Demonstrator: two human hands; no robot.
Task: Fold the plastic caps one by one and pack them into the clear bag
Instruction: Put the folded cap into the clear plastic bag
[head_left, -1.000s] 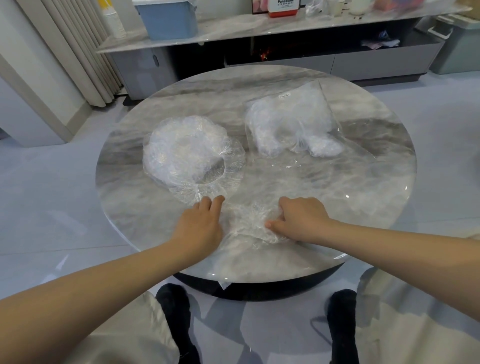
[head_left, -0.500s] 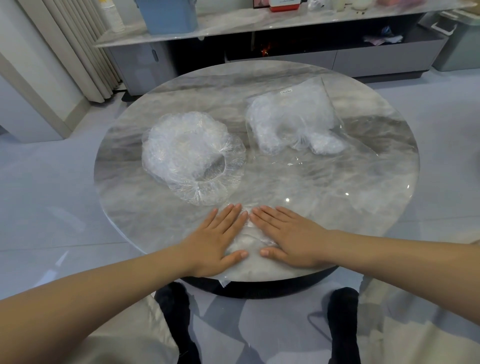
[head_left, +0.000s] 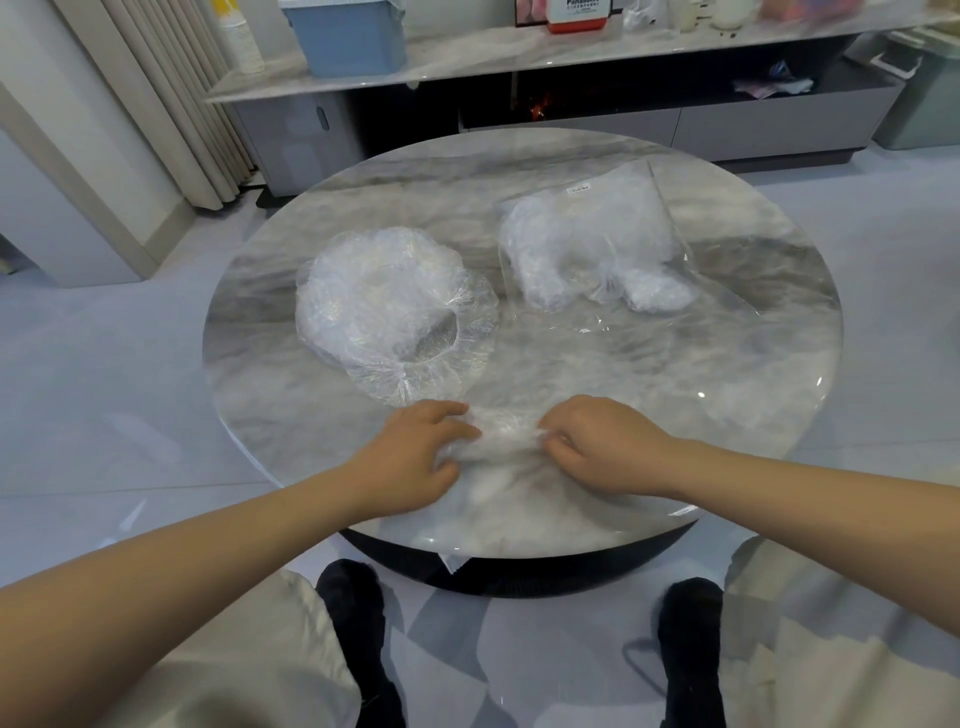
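A round, grey-veined marble table (head_left: 597, 156) holds three things: a loose heap of clear plastic caps (head_left: 387, 306) at left, a clear bag (head_left: 597, 244) partly stuffed with caps at right, and one crumpled cap (head_left: 506, 441) near the front edge.

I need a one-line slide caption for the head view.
Both hands gather one plastic cap on the round table.

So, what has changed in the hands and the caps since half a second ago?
Both hands, left and right, went from pressing flat to pinching the folded cap, bunching it between them. The cap pile and clear bag stayed put.
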